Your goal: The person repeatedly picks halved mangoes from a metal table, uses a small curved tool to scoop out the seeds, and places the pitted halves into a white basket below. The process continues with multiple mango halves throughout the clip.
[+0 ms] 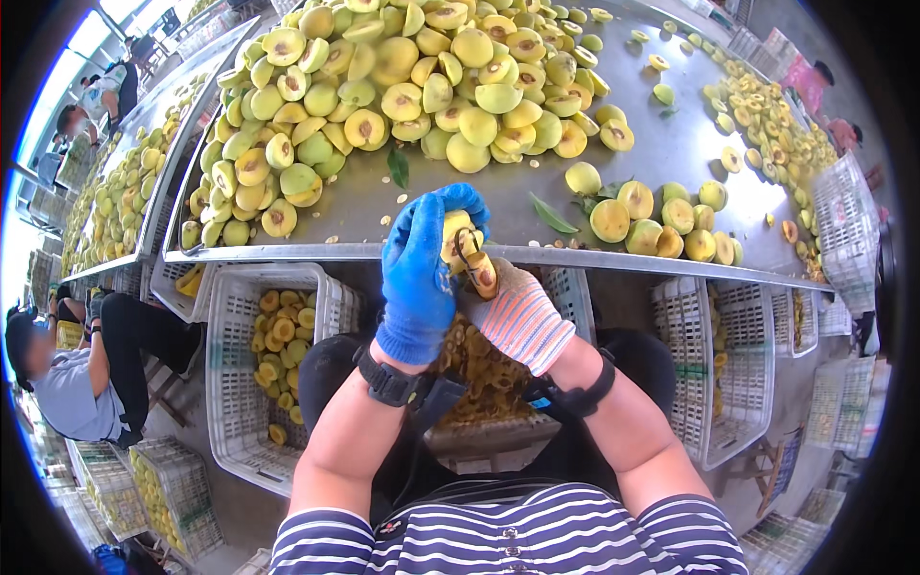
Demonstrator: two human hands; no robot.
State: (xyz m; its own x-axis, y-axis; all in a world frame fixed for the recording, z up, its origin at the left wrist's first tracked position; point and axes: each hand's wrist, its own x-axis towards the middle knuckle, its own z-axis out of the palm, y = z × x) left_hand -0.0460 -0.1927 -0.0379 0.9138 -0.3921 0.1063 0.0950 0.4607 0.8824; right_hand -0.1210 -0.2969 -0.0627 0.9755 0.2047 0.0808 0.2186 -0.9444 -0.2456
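My left hand (pixel 420 269), in a blue rubber-coated glove, holds a cut yellow fruit half (pixel 454 233), perhaps a plum or peach, just over the table's front edge. In a striped knit glove, my right hand (pixel 519 309) grips a small pitting tool (pixel 480 274) with a short handle and a thin looped metal blade. The loop rests against the fruit's cut face. Beyond my hands, a large heap of halved fruit (pixel 431 86) covers much of the metal table (pixel 460 194). Below them sits a container of brown scraps (pixel 489 381), partly hidden by my hands.
To my left, a white plastic crate (pixel 226 381) holds pitted halves. Another white crate (pixel 740 381) stands to the right. A smaller group of halves (pixel 668 223) lies at the table's right. A seated person (pixel 79 388) is at far left, near stacked fruit crates (pixel 172 496).
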